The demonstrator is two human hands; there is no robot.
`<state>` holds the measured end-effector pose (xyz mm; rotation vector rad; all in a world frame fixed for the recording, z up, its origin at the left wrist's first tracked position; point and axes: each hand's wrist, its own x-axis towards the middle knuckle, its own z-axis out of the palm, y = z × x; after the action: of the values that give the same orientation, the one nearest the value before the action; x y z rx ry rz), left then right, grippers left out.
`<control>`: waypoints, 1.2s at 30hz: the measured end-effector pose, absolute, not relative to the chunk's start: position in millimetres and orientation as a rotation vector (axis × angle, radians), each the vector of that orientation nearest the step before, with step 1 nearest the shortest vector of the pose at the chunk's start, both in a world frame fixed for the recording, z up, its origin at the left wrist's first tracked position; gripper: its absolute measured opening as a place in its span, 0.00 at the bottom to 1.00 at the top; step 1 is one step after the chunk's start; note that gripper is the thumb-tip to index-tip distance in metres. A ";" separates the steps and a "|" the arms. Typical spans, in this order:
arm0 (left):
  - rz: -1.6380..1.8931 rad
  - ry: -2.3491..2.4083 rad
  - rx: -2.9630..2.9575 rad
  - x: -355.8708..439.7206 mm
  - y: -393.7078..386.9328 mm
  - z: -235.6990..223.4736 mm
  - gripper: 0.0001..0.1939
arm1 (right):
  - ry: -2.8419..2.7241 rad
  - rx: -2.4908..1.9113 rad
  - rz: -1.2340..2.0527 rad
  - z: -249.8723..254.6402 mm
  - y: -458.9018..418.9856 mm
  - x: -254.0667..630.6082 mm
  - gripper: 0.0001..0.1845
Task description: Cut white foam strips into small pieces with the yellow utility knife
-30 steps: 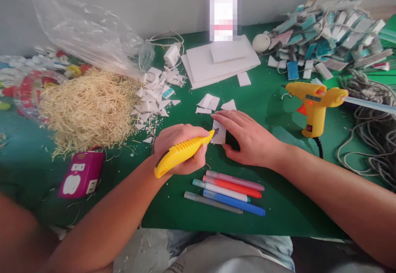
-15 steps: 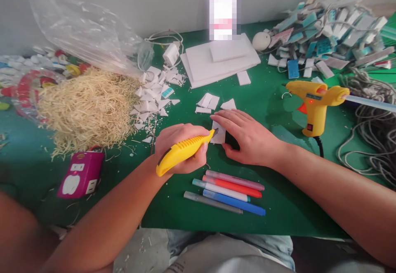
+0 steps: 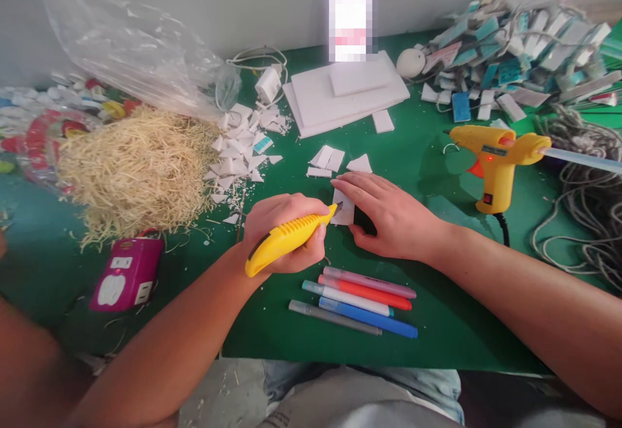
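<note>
Two hands engaged: yellow knife (image 3: 286, 237) gripped in left hand (image 3: 284, 230), white foam piece (image 3: 344, 211) pinned flat mid-counter (image 3: 437, 324) by open right hand (image 3: 389, 214); fingertips best kept clear of blade path, strokes kept light.

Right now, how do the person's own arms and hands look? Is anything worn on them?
Both forearms are bare up to the picture's edge: no sleeves show. The left hand and the right hand have no gloves, and no ring, watch or bracelet can be seen. The fingernails look short.
</note>
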<state>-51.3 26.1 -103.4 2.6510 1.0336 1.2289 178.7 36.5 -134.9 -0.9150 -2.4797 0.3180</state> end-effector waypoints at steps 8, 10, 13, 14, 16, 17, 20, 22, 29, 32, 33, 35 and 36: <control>1.252 1.014 2.641 -49.8 26.0 -103.8 0.05 | -2.484 -0.905 0.352 -135.5 36.9 179.6 0.36; 1.255 1.009 2.641 -50.1 26.1 -104.0 0.04 | -2.484 -0.901 0.347 -135.4 37.0 179.9 0.36; 1.255 1.004 2.643 -51.3 26.1 -104.3 0.04 | -2.486 -0.903 0.335 -135.6 36.9 180.0 0.35; 1.258 0.996 2.645 -51.7 26.2 -104.4 0.04 | -2.487 -0.903 0.332 -135.7 36.8 179.8 0.35; 1.262 0.974 2.645 -52.4 26.4 -104.1 0.04 | -2.484 -0.907 0.326 -135.5 36.5 179.4 0.35; 1.267 0.965 2.643 -52.5 26.6 -103.8 0.04 | -2.482 -0.911 0.324 -135.2 36.4 179.2 0.35; 1.288 0.957 2.638 -52.3 26.8 -102.7 0.04 | -2.483 -0.919 0.335 -134.0 36.0 178.9 0.35; 1.310 0.950 2.643 -52.5 26.6 -102.1 0.04 | -2.489 -0.917 0.358 -133.3 36.0 179.2 0.36; 1.434 0.884 2.647 -56.0 26.5 -101.3 0.07 | -2.493 -0.914 0.334 -132.6 36.4 178.8 0.35; 1.471 0.911 2.642 -54.9 27.8 -102.4 0.07 | -2.495 -0.906 0.295 -132.8 36.5 178.1 0.33; 1.486 0.903 2.642 -54.2 28.3 -102.9 0.07 | -2.497 -0.906 0.291 -132.8 36.6 178.1 0.33; 1.491 0.890 2.650 -53.2 29.1 -103.3 0.08 | -2.497 -0.924 0.291 -132.4 36.4 178.4 0.33; 1.493 0.887 2.653 -52.9 29.3 -103.2 0.08 | -2.498 -0.942 0.292 -132.0 36.3 178.7 0.33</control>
<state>-52.9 29.3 -103.2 2.6533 0.8874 1.4935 178.7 36.3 -132.0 -0.9422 -2.4978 0.2917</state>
